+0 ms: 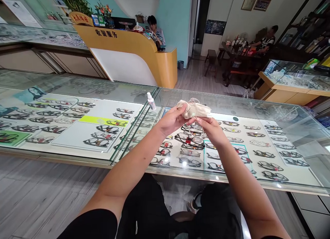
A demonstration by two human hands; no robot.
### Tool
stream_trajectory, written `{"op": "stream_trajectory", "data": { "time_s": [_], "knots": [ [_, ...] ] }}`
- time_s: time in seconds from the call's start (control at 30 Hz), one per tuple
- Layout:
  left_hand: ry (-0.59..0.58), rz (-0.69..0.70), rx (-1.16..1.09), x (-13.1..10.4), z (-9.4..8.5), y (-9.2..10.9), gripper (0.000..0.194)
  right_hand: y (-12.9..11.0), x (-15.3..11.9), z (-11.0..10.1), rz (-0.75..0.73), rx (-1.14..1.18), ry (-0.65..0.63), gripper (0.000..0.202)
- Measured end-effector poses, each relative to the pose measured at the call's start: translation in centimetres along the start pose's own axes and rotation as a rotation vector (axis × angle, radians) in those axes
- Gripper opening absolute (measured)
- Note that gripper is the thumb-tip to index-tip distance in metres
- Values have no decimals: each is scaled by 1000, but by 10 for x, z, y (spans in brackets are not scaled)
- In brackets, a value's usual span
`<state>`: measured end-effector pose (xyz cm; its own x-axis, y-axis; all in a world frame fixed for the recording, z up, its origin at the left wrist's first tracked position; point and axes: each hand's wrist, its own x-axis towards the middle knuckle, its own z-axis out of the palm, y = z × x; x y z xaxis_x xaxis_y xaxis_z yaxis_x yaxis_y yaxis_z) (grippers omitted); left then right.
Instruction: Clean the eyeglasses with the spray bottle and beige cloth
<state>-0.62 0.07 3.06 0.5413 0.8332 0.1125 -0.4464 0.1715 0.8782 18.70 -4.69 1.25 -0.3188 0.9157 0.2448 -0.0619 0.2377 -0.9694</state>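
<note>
A beige cloth pouch (pixel 202 111), with thin cord about it, is held above the glass counter between my two hands. My left hand (pixel 174 118) is closed around its left end. At the lower right edge, the fingers of my right hand (pixel 210 127) pinch the cloth or its cord; which of these I cannot make out. Whatever the pouch contains is hidden. Below the hands appear dark-framed glasses (pixel 189 141) with a red tag. To the left of my hands, a small white spray bottle (pixel 151 101) stands upright on the glass.
Display cases (pixel 103 86) hold several rows of eyeglasses under glass. Behind is a yellow cashier counter (pixel 129 43) with a person (pixel 154 31) at it. Another person (pixel 268 40) sits at a dark table at the back right. A second glass case (pixel 296 76) stands at right.
</note>
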Motion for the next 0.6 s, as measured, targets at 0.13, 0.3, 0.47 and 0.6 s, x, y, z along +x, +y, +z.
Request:
{"op": "stream_trajectory", "data": {
  "time_s": [0.13,0.3,0.47,0.6],
  "knots": [
    [-71,4,-54,1,0,0,50,-3,0,-2,-14,75,27,35],
    [-17,-31,-65,3,-4,-8,47,-4,-1,-2,-5,96,25,34],
    [-45,-36,-80,0,-6,-11,39,0,-1,-2,12,93,-4,34],
    [-99,-31,-92,-3,-5,-8,42,5,-1,-1,34,83,-33,36]
  ]
}}
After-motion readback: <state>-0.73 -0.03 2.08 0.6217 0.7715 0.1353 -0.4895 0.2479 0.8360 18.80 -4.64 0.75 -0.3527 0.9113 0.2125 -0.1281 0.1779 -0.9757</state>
